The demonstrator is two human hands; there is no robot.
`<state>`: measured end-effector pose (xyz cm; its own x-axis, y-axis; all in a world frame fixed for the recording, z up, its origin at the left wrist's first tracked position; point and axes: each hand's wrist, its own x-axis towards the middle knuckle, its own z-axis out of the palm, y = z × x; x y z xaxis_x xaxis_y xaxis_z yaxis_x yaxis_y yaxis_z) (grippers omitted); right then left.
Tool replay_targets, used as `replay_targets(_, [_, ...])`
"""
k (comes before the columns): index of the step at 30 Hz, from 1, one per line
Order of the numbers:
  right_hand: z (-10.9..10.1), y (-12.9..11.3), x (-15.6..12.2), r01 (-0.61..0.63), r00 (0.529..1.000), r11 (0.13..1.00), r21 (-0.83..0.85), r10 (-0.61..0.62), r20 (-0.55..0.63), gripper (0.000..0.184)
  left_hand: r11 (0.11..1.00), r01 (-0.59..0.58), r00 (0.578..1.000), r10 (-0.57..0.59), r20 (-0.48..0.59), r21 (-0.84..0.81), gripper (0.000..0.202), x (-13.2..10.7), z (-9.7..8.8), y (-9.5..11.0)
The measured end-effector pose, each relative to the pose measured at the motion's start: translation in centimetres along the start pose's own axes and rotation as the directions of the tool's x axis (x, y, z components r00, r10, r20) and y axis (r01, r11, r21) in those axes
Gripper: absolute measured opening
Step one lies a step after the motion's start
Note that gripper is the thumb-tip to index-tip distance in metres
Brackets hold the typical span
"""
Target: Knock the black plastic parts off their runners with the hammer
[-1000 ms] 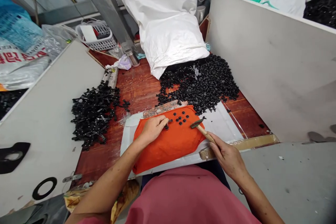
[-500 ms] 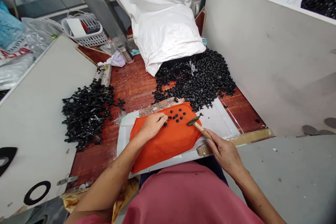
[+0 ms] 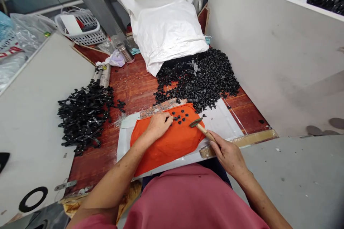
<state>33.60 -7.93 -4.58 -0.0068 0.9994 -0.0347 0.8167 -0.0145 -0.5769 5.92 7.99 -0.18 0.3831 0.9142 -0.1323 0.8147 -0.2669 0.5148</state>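
An orange cloth [image 3: 172, 139] lies on a white board [image 3: 223, 123] in front of me. Several small black round parts [image 3: 180, 116] sit on the cloth's far edge. My left hand [image 3: 158, 125] rests on the cloth with its fingers curled, fingertips touching the nearest black part. My right hand [image 3: 228, 154] grips the wooden handle of a small hammer [image 3: 200, 126], whose dark head hovers just right of the black parts, low over the cloth.
A big heap of black round parts [image 3: 201, 80] spills from a white sack [image 3: 163, 21] beyond the board. A pile of black strips [image 3: 83, 112] lies at left on the red-brown table. Grey partition boards [image 3: 274, 53] flank both sides. A white basket [image 3: 80, 30] stands far left.
The view has drifted, so everything sits slightly lower-left. The hammer head has dipped a little closer to the black parts; my left hand stays at the parts.
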Motion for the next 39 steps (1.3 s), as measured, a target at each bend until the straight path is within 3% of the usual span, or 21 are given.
replay_targets(7, [-0.1, -0.1, 0.0, -0.005, 1.0, 1.0, 0.001, 0.005, 0.002, 0.046, 0.993, 0.089, 0.995, -0.085, 0.058, -0.078, 0.03, 0.0, -0.7, 0.2])
replay_targets(14, [0.1, -0.1, -0.1, 0.002, 1.0, 1.0, 0.019, -0.002, -0.015, 0.045, 0.998, 0.067, 0.997, -0.066, 0.036, -0.021, 0.033, 0.1, -0.2, 0.2])
replay_targets(21, [-0.4, -0.3, 0.2, -0.017, 1.0, 0.998, 0.064, 0.017, 0.01, 0.046, 0.994, 0.098, 0.992, -0.101, 0.079, 0.042, 0.032, 0.4, -0.5, 0.4])
replay_targets(25, [-1.7, -2.2, 1.5, 0.086, 0.996, 0.992, 0.091, -0.086, -0.009, 0.051, 0.992, 0.112, 0.99, -0.116, 0.075, 0.059, 0.031, 0.6, -0.7, 0.5])
replay_targets(28, [-2.3, -4.2, 2.9, 0.205, 0.977, 0.973, 0.101, -0.197, -0.087, 0.052, 0.993, 0.117, 0.991, -0.118, 0.069, 0.022, 0.031, 0.7, -0.6, 0.3])
replay_targets(31, [-2.0, -5.6, 4.0, 0.253, 0.963, 0.967, 0.041, -0.247, -0.109, 0.053, 0.993, 0.113, 0.991, -0.111, 0.075, -0.023, 0.032, 0.8, -0.5, 0.1])
replay_targets(35, [-1.2, -6.0, 4.7, 0.23, 0.972, 0.959, -0.164, -0.22, 0.079, 0.055, 0.993, 0.118, 0.989, -0.117, 0.093, -0.003, 0.028, 0.7, -0.2, -0.2])
replay_targets(39, [-1.3, -6.0, 4.7, 0.222, 0.974, 0.96, -0.172, -0.225, 0.005, 0.055, 0.994, 0.106, 0.991, -0.107, 0.079, 0.014, 0.033, 0.6, 0.0, -0.2])
